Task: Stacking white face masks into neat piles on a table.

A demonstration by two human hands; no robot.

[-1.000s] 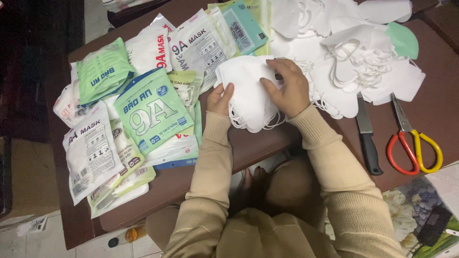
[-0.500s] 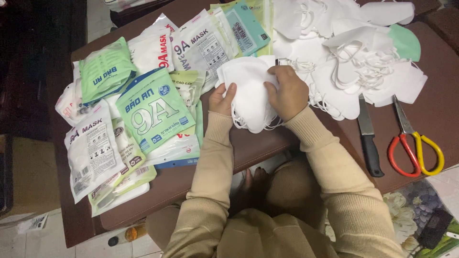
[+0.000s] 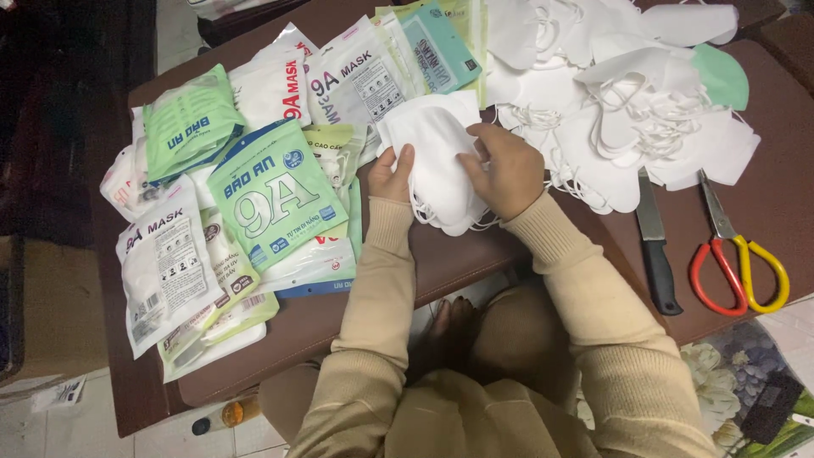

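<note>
Hands grip mask stack; packets left, knife, scissors right.

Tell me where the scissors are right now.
In the head view the scissors lie on the brown table at the far right, beside the black-handled knife, just below the pile of loose white masks.

Home packing spot: low table, tiled floor, mask packets.

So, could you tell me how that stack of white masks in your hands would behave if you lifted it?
The stack of white masks probably feels light and soft. Its layers look loose, so they may slide apart. Thin ear loops dangle below and could snag.
</note>
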